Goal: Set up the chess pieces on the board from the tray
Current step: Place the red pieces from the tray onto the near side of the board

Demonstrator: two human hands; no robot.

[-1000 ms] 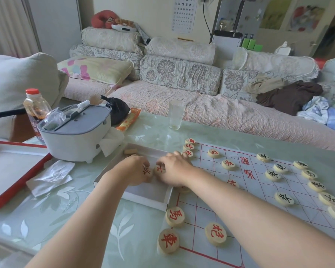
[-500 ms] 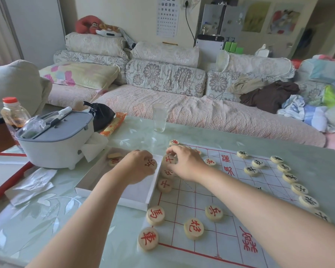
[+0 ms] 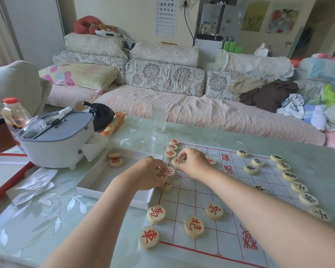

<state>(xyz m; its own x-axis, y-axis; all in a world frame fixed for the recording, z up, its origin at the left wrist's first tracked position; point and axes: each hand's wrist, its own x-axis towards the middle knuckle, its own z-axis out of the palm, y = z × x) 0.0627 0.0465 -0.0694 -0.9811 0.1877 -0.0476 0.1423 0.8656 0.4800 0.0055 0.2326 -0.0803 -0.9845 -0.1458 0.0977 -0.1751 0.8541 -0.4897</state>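
Note:
The white chess board [image 3: 226, 225] with red lines lies on the glass table. A shallow white tray [image 3: 97, 182] sits against its left edge, with two round pieces [image 3: 115, 160] left in its far corner. My left hand [image 3: 149, 174] is over the tray's right rim, shut on a red-lettered piece [image 3: 161, 174], with another piece [image 3: 170, 171] at its fingertips. My right hand [image 3: 193, 161] pinches a red piece [image 3: 178, 161] on the board's left column. Red pieces [image 3: 156, 213] line the left edge; black pieces [image 3: 289, 176] line the right.
A grey and white appliance [image 3: 56, 140] stands left of the tray, with tissue [image 3: 35, 182] in front of it. A drinking glass [image 3: 159, 117] stands beyond the board. A bottle [image 3: 13, 113] and a red-edged box [image 3: 6, 171] are at far left. A sofa runs behind the table.
Both hands have moved from inside the tray to the board's left edge, each carrying a red piece. The camera view has shifted, so the board sits lower and closer.

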